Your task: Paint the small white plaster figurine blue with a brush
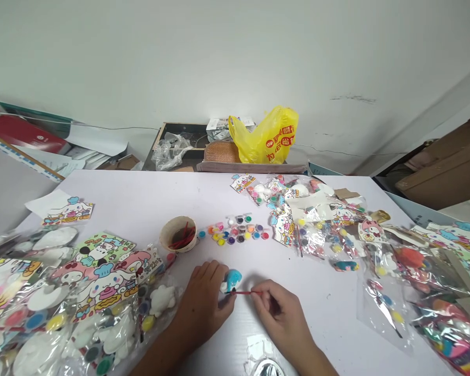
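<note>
My left hand (204, 300) is closed round a small plaster figure (231, 280), painted blue on top and still white at its left end. My right hand (279, 312) pinches a thin red paintbrush (246, 293) whose tip touches the figure's lower side. Both hands rest on the pale table (149, 198) near its front edge. Just beyond them lie strips of small paint pots (238, 233) in many colours and a paper cup (177, 234) holding red brushes.
Clear bags of white plaster figures, paint pots and cartoon cards (97, 277) crowd the left. More such kits (376, 250) cover the right side. A yellow plastic bag (267, 135) and a box of clutter stand behind the table against the wall.
</note>
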Demonstrator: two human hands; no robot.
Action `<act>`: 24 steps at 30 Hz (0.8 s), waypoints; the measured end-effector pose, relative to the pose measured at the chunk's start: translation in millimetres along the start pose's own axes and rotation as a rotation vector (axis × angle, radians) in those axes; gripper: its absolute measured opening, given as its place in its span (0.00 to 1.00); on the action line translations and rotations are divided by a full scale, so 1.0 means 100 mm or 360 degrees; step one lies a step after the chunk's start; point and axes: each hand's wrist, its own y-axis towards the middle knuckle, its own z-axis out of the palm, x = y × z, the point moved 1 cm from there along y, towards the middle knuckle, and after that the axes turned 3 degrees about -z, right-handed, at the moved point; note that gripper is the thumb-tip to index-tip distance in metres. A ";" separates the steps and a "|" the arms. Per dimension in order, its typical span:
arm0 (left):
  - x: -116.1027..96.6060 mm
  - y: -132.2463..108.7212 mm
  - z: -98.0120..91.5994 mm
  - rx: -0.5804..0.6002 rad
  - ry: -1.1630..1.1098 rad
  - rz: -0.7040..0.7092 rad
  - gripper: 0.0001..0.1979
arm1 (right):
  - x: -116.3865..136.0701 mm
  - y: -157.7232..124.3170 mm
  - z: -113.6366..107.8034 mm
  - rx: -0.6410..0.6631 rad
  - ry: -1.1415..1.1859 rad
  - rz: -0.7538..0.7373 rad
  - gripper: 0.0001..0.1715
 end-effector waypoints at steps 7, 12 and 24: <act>0.00 0.00 0.00 0.0005 0.0036 -0.0001 0.08 | 0.04 -0.01 0.02 -0.0059 -0.0070 -0.0084 0.15; 0.01 0.01 0.01 0.0004 0.0042 -0.0002 0.09 | 0.04 -0.01 0.03 -0.0091 -0.0082 -0.0070 0.15; 0.01 0.01 0.00 -0.0003 0.0016 0.0010 0.09 | 0.06 -0.03 0.05 -0.0084 -0.0098 -0.0073 0.13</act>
